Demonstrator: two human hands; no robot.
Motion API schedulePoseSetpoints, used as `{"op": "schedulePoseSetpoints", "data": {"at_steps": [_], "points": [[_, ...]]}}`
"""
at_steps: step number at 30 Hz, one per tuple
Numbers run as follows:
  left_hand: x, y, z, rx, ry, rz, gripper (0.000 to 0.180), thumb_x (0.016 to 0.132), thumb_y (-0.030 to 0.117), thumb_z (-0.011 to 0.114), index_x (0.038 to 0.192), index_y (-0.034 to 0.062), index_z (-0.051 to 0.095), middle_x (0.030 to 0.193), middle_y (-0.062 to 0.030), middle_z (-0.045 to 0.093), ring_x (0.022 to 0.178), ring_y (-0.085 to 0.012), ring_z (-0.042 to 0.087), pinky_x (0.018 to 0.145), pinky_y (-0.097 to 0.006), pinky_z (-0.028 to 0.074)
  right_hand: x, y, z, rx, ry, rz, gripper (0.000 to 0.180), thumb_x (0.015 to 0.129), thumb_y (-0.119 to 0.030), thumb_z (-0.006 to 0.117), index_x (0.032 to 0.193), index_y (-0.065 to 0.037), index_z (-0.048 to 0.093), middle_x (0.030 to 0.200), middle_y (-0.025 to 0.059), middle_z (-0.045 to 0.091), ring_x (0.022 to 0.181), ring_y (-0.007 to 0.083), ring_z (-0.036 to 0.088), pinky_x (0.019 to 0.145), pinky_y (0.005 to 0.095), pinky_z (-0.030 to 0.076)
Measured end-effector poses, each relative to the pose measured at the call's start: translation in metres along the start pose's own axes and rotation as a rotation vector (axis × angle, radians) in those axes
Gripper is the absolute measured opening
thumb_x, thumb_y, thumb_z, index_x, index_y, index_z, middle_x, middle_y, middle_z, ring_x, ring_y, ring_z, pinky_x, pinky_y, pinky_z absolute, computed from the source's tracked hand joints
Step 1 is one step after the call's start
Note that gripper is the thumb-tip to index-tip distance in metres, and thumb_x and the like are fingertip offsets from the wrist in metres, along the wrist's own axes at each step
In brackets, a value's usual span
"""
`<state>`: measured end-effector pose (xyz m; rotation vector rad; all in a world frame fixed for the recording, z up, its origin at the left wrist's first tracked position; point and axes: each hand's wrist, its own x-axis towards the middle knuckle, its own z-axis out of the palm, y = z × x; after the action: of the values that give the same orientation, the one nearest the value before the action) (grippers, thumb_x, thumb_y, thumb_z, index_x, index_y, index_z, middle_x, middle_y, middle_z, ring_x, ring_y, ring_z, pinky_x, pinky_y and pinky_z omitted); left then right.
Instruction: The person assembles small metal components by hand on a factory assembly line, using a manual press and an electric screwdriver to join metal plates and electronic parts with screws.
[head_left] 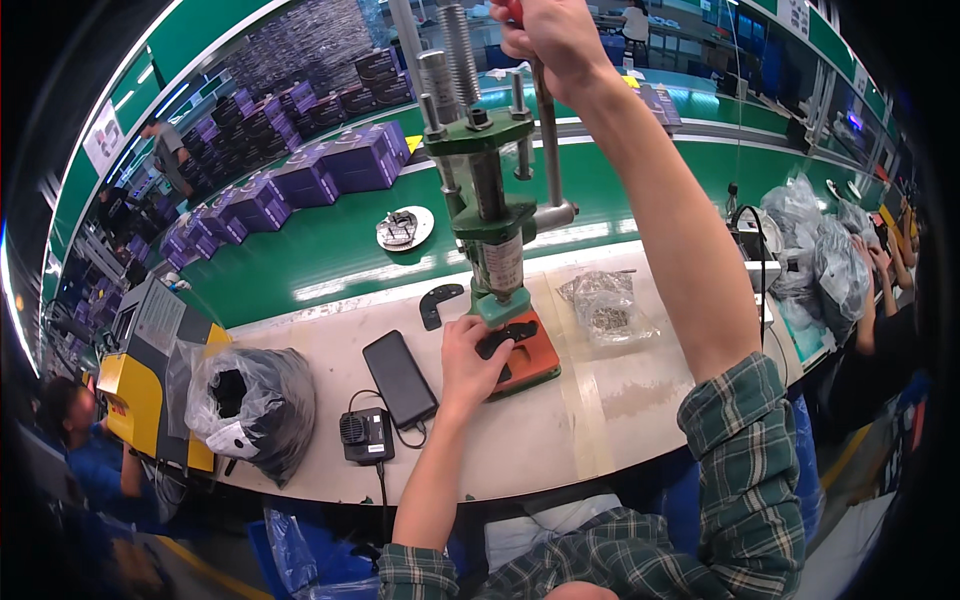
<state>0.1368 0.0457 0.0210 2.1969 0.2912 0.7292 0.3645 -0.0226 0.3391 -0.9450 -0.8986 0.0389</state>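
A green hand-operated arbor press (487,160) stands upright on the workbench in front of me. My right hand (560,45) is raised high and closed around the red knob (514,10) of its lever (547,140). Low on the press, my left hand (470,360) steadies a small black curved plastic part (512,336) on the orange base plate (537,366). Its fingers are right beside the press head, which hides some of the part. Another black curved piece (438,304) lies loose to the left of the press.
To the right lies a clear bag of small metal pieces (608,318). Leftward are a black rectangular device (400,378), a small black cabled box (366,435), a bag of black parts (262,405) and a yellow-grey machine (160,350). Purple boxes (360,160) line the green conveyor (330,240).
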Motion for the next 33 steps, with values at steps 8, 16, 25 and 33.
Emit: {"op": "schedulePoseSetpoints", "data": {"at_steps": [8,16,25,33], "points": [[0.001,0.002,0.001,-0.02,-0.004,-0.029,0.03,0.077,0.013,0.083,0.104,0.0021,0.076,0.101,-0.0086,0.065,0.102,-0.0275,0.057,0.089,-0.038,0.052,0.0,0.003,-0.003,0.008,-0.044,-0.084,0.025,0.104,-0.013,0.052,0.084,-0.005,0.064,0.071,0.0042,0.056,0.049,0.0086,0.045,0.043,0.0251,0.035],[0.001,0.0,0.001,-0.041,-0.002,-0.038,0.03,0.078,0.013,0.083,0.104,0.0017,0.076,0.101,-0.0088,0.065,0.102,-0.0272,0.057,0.089,-0.037,0.052,0.001,0.004,-0.003,0.021,-0.037,-0.061,0.023,0.103,-0.012,0.054,0.084,-0.005,0.065,0.07,0.0036,0.057,0.049,0.0087,0.046,0.043,0.0252,0.035],[0.001,0.003,0.001,-0.035,-0.004,-0.038,0.03,0.077,0.013,0.083,0.103,0.0008,0.076,0.102,-0.01,0.065,0.104,-0.0282,0.056,0.091,-0.038,0.051,0.001,0.006,-0.002,0.004,-0.047,-0.133,0.025,0.102,-0.012,0.056,0.08,-0.006,0.065,0.067,0.0028,0.057,0.05,0.0085,0.048,0.044,0.0249,0.036],[0.001,0.001,0.002,-0.012,-0.007,-0.02,0.031,0.077,0.015,0.083,0.103,-0.0002,0.076,0.101,-0.0101,0.064,0.103,-0.0286,0.056,0.091,-0.039,0.05,0.001,0.005,-0.001,0.002,-0.052,-0.113,0.025,0.102,-0.01,0.055,0.08,-0.005,0.064,0.067,0.0023,0.056,0.048,0.0082,0.047,0.042,0.0255,0.035]]}}
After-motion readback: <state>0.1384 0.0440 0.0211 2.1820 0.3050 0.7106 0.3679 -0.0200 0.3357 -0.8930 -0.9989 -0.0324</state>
